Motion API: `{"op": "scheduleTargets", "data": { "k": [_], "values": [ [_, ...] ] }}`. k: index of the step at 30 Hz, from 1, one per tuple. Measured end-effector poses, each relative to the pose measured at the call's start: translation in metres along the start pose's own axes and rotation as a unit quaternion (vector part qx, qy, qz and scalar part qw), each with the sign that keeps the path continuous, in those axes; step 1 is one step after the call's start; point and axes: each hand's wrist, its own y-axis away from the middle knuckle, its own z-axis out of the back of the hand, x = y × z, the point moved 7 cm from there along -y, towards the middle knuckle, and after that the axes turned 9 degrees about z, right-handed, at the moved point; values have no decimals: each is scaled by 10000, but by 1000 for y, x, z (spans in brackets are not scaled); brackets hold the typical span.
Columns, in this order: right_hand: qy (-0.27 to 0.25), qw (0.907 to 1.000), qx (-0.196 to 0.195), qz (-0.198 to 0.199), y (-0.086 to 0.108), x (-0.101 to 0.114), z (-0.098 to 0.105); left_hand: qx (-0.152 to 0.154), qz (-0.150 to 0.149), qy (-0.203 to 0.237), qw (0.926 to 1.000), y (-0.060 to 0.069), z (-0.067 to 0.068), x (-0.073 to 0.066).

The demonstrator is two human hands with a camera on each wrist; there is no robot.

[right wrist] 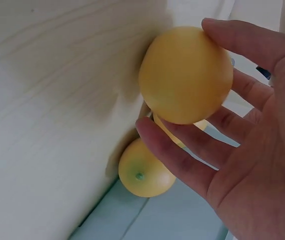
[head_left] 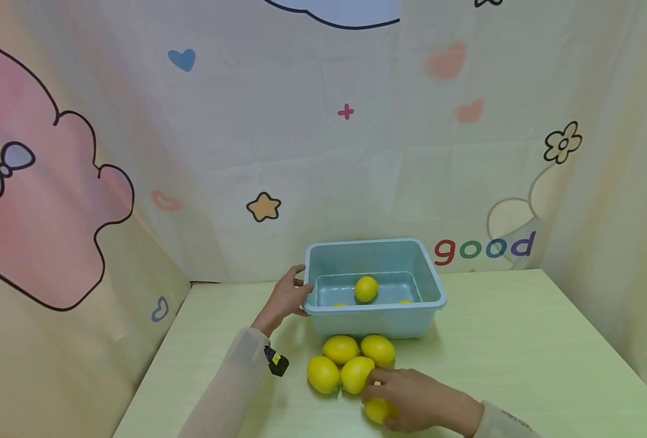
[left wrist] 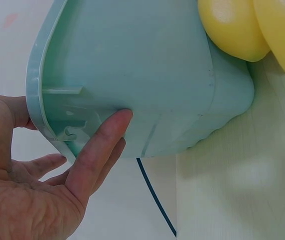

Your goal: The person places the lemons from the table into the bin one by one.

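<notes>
Perhaps a curtained booth (head_left: 301,146): pale table (head_left: 520,353), cartoon-printed cloth (head_left: 224,121).

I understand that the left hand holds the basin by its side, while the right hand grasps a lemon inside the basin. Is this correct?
Not quite: the lemon that the right hand grasps is outside the basin, in front of it, as the head view shows. The left hand does hold the basin's side.

The word "good" (head_left: 484,246) stands in red, green, blue and purple letters on the cloth (head_left: 301,134), just above the table's (head_left: 520,347) far edge, near its right corner. Higher up is a red plus sign (head_left: 346,112). Small dark marks (head_left: 516,420) on the right sleeve (head_left: 495,424) cannot be read
</notes>
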Motion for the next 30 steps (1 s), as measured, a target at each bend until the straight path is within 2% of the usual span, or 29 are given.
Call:
{"op": "scheduleTargets", "data": {
  "k": [10,14,25,30],
  "values": [
    [-231,9992,315,-98,-1,-3,-18,10,-1,11,10000,1,0,-1],
    [-191,9993,317,-18,-1,-3,-21,8,31,8,10000,1,-1,-1],
    [-114,9993,362,-19,0,-1,-20,-19,47,-25,10000,2,0,-2],
    [51,9997,179,134,2,2,-10,-11,55,-17,10000,2,-1,-2]
  ]
}}
